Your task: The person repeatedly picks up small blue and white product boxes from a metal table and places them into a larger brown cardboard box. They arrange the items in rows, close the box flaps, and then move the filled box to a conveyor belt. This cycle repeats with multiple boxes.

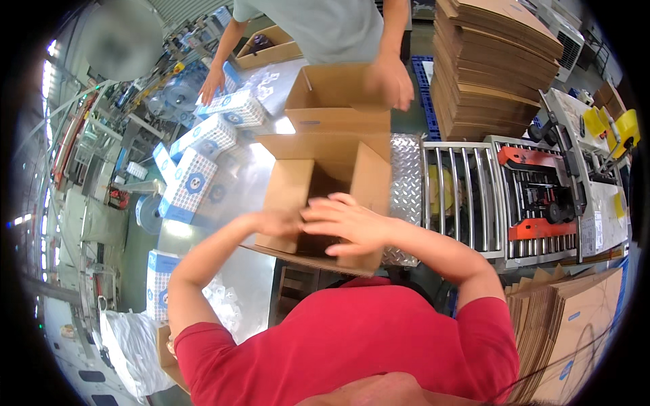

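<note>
An open cardboard carton (284,186) stands on the metal table right in front of me, its flaps up and its inside dark. Over the near part of its opening, my right hand (349,224) is stretched out flat with fingers spread, and it grips nothing. Beside it, my left hand (279,223) is at the carton's left flap. Motion smears its fingers, so their hold is unclear. Whether anything lies deep in the carton is hidden by shadow and my hands.
Across the table, a person in a grey shirt (325,30) works at a second open carton (337,120). Patterned blue-and-white packs (189,183) lie at left on the metal table (250,287). A roller conveyor (467,196) extends right, between stacks of flat cardboard (487,81).
</note>
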The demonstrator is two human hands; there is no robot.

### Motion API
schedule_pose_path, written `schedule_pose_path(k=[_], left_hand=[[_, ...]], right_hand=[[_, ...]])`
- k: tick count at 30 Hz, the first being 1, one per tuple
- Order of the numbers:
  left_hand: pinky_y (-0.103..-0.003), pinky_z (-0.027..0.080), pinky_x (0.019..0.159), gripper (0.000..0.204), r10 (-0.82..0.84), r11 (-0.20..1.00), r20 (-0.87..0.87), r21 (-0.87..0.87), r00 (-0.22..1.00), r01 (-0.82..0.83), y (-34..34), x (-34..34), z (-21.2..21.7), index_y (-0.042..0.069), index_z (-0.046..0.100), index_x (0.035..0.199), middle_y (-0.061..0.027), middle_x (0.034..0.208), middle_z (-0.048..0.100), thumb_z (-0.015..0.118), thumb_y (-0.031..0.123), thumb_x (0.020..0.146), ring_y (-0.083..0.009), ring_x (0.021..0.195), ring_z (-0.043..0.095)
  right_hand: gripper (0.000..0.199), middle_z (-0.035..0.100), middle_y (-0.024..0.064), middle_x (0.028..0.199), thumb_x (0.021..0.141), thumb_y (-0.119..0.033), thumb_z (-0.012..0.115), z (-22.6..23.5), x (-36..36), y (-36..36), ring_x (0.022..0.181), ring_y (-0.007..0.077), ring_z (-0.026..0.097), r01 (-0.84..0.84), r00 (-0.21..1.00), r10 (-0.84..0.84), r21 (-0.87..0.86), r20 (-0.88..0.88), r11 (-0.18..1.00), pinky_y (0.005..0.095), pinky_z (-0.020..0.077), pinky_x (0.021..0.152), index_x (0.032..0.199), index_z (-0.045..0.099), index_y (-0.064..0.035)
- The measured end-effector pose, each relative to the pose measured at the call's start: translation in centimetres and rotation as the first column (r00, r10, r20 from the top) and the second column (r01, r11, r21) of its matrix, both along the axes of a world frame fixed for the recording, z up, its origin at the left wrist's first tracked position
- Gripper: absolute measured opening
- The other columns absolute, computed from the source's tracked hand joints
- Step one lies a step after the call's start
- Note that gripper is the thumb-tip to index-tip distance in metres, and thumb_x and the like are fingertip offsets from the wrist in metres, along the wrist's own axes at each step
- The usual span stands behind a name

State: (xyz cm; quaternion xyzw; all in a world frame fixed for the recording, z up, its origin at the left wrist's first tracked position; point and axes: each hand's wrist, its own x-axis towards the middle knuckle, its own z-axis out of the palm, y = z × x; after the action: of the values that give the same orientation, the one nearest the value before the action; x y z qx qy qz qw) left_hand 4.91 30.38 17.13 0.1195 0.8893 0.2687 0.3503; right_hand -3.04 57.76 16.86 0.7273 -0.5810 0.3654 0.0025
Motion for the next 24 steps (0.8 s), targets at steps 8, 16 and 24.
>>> schedule_pose_path(k=[8, 16, 24], left_hand=[[-0.038, 0.033, 0.104, 0.078, -0.103, 0.993, 0.164, 0.081, 0.981, 0.091, -5.0, 2.8, 4.1, 0.005, 0.040, 0.137, -0.0149, 0.136, 0.047, 0.078, 0.028, 0.072, -0.0295, 0.125, 0.043], [-0.041, 0.030, 0.108, 0.114, 0.766, 0.642, -0.457, 0.540, 0.451, -0.543, -7.3, -3.5, -12.2, 0.008, 0.017, 0.146, -0.0178, 0.148, 0.023, 0.081, 0.039, 0.058, -0.0307, 0.136, 0.025], [-0.039, 0.037, 0.102, 0.079, 0.631, 0.076, 0.624, 0.543, 0.462, -0.836, 0.2, -1.8, -26.0, 0.009, 0.037, 0.139, -0.0091, 0.140, 0.042, 0.029, 0.069, 0.088, -0.0217, 0.124, 0.043]], right_hand=[[0.065, 0.028, 0.0140, 0.146, 0.083, -0.043, 0.058, -6.5, -3.4, -7.8, 0.138, 0.0297, 0.021, 0.185, 0.941, -0.029, 0.439, -0.338, 0.879, 0.0511, 0.0145, 0.112, 0.138, 0.038, -0.0137], [0.060, 0.066, 0.0188, 0.077, 0.091, -0.054, 0.040, 3.0, -12.3, -4.6, 0.075, 0.0341, 0.065, 0.847, 0.421, -0.823, 0.490, -0.382, 0.206, 0.0442, 0.0500, 0.070, 0.080, 0.066, -0.0014], [0.068, 0.032, 0.0196, 0.144, 0.084, -0.041, 0.051, -8.7, -1.4, 10.8, 0.135, 0.0331, 0.027, 0.794, 0.595, -0.726, 0.388, -0.344, 0.467, 0.0477, 0.0171, 0.111, 0.138, 0.035, -0.0023]])
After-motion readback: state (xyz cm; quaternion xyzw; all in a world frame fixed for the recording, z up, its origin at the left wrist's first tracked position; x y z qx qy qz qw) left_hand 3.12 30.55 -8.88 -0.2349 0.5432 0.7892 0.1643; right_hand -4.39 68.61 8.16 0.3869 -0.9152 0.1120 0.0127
